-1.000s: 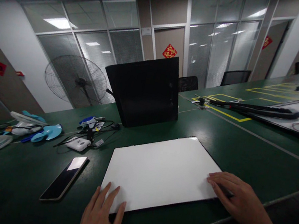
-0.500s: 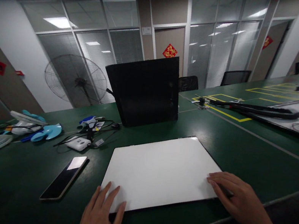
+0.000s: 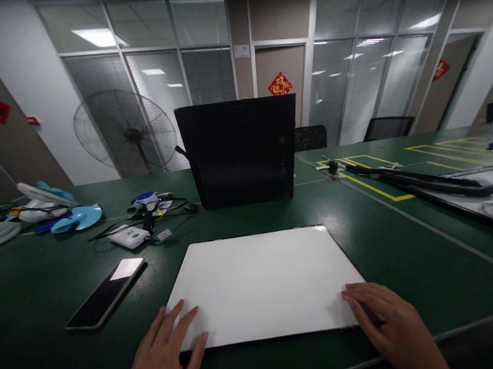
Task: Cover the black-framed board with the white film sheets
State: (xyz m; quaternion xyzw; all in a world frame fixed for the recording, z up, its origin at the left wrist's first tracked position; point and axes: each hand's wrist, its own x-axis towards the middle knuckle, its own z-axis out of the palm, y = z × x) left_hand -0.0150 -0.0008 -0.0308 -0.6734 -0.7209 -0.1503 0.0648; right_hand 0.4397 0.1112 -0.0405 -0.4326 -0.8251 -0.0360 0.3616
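White panel point(image 3: 267, 283), just one, lies flat on the surface point(image 3: 429, 255) before you. Your left hand point(image 3: 166, 355) spreads over its near-left corner, your right hand point(image 3: 397, 329) loosely open at its right edge, the two clasping nothing. One phone point(image 3: 105, 296) lies left of it.

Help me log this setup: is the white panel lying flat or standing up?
Flat: the panel lies white side up on the table, left hand and right hand at its edges.
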